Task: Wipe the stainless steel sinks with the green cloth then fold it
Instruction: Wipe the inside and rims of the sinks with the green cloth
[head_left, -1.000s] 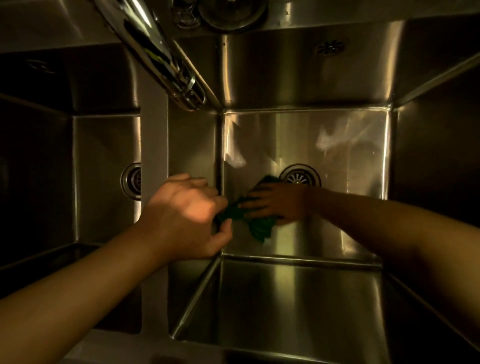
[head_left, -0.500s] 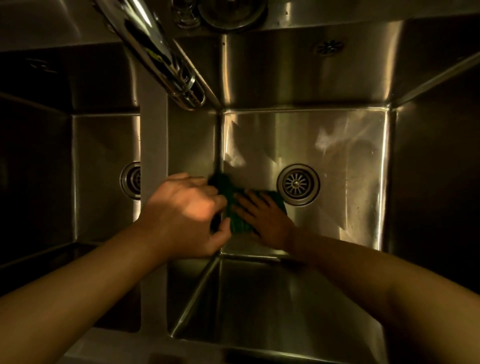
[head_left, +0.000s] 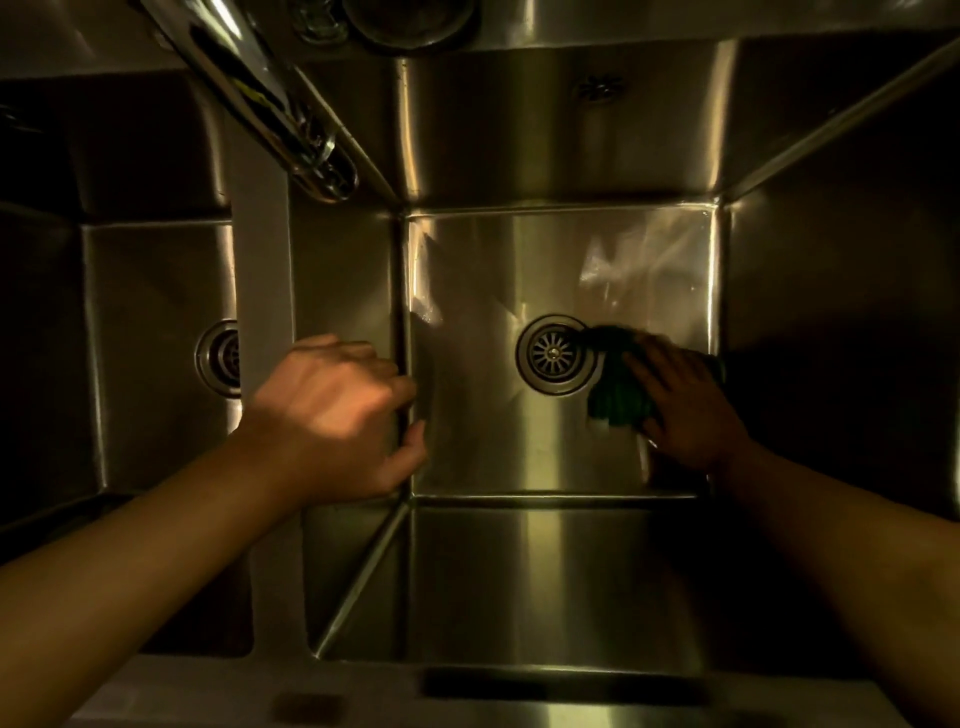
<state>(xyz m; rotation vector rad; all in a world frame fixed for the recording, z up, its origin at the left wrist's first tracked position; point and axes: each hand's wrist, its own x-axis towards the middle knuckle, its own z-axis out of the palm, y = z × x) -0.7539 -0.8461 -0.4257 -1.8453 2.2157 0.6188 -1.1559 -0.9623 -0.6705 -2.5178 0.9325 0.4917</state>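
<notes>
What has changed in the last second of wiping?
The right hand has slid the green cloth rightward across the floor of the right sink, from left of the drain to its right side, still pressing it with flat fingers. The left hand stayed resting on the divider between the sinks.

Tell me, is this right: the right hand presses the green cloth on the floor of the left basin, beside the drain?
No, the basin is wrong. In the head view the right hand presses the green cloth on the floor of the right basin, beside the drain.
</notes>
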